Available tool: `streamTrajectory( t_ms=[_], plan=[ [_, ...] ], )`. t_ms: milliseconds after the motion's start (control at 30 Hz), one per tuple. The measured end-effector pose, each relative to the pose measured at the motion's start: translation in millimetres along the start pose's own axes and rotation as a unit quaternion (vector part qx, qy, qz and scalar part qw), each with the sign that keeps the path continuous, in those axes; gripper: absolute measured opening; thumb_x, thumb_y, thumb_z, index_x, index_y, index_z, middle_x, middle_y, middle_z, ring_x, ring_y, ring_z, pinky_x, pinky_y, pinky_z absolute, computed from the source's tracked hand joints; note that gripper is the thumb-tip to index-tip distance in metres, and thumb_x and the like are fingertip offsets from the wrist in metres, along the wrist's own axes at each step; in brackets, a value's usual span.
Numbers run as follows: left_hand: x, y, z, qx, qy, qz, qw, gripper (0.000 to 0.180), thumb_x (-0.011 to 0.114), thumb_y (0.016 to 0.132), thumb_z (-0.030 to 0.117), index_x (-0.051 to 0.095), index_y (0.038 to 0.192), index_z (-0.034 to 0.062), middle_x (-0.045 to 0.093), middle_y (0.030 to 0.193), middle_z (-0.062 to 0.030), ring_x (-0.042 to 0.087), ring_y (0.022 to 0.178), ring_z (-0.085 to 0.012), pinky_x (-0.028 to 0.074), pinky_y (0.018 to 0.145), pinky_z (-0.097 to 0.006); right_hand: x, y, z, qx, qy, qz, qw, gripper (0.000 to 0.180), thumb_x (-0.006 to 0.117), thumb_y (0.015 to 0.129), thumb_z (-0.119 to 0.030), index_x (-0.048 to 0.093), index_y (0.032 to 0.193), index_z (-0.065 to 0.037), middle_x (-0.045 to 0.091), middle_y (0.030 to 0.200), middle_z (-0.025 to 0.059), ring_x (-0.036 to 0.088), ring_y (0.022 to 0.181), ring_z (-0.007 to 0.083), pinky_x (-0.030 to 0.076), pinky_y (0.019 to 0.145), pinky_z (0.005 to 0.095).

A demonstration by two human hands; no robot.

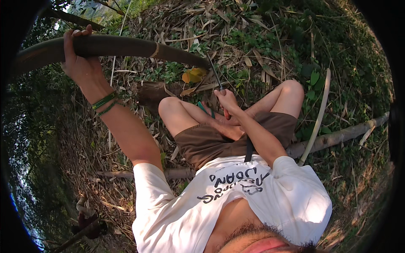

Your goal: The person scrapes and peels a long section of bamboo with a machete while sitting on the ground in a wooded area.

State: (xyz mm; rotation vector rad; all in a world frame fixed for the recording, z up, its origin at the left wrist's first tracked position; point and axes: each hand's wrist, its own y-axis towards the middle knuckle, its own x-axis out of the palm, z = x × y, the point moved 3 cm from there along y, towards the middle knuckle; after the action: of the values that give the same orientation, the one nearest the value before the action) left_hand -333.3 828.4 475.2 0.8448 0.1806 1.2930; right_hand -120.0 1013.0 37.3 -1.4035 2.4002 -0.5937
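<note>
While the left hand (78,59) wraps its fingers over a thick green bamboo stalk (109,47) arching across the far left, the right hand (228,101) clamps its fingers on the handle of a long blade (215,75), probably a machete, whose tip meets the stalk's right end. Green bracelets (105,103) ring the left wrist. Dry leaves (236,38) litter the ground beyond, and a pale cut stem (318,114) lies right.

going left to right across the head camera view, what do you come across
Left hand gripping the bamboo stem → green wristbands → yellow leaf → right hand holding the knife → pale thin stalk
</note>
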Motion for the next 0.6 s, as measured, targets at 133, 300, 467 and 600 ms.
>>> streamTrajectory(
  t_ms=[133, 300, 467, 600],
  plan=[
    [0.7, 14.0, 28.4, -0.003, -0.036, 0.059, 0.998, 0.022, 0.062, 0.098, 0.018, 0.056, 0.101, -0.0026, 0.061, 0.096, -0.0188, 0.063, 0.089, -0.0279, 0.053, 0.099, -0.057, -17.9, 27.7, 36.2, 0.103, 0.021, -0.05, 0.993, 0.039, 0.065, 0.094, -0.04, 0.053, 0.085, -0.003, 0.055, 0.061, 0.0056, 0.055, 0.049, 0.0172, 0.044, 0.046, 0.0346],
    [7.9, 3.9, 80.6, 0.065, 0.054, 0.055, 0.995, 0.029, 0.052, 0.104, 0.024, 0.043, 0.107, -0.003, 0.057, 0.098, -0.0243, 0.063, 0.096, -0.0346, 0.051, 0.099, -0.062, -41.0, 55.2, 26.4, 0.166, 0.032, -0.054, 0.984, 0.038, 0.061, 0.098, -0.039, 0.051, 0.089, -0.004, 0.048, 0.063, 0.0024, 0.048, 0.052, 0.0133, 0.041, 0.047, 0.0313],
    [-10.0, 8.4, 99.0, 0.107, 0.093, 0.021, 0.99, 0.032, 0.046, 0.106, 0.027, 0.036, 0.113, -0.0022, 0.058, 0.092, -0.0245, 0.065, 0.09, -0.0372, 0.054, 0.093, -0.06, -45.8, 66.3, -17.7, 0.044, -0.027, -0.02, 0.998, 0.046, 0.059, 0.098, -0.045, 0.052, 0.081, -0.003, 0.052, 0.062, 0.0053, 0.052, 0.053, 0.0157, 0.043, 0.049, 0.0332],
    [21.5, -33.6, 61.0, 0.08, 0.135, 0.09, 0.983, 0.035, 0.053, 0.103, 0.032, 0.042, 0.105, -0.0014, 0.061, 0.079, -0.015, 0.066, 0.071, -0.0277, 0.059, 0.075, -0.044, -40.1, 54.6, -51.8, -0.036, -0.118, 0.044, 0.991, 0.058, 0.057, 0.094, -0.054, 0.057, 0.071, -0.001, 0.059, 0.064, 0.0114, 0.058, 0.058, 0.0249, 0.046, 0.061, 0.0407]
  ],
)
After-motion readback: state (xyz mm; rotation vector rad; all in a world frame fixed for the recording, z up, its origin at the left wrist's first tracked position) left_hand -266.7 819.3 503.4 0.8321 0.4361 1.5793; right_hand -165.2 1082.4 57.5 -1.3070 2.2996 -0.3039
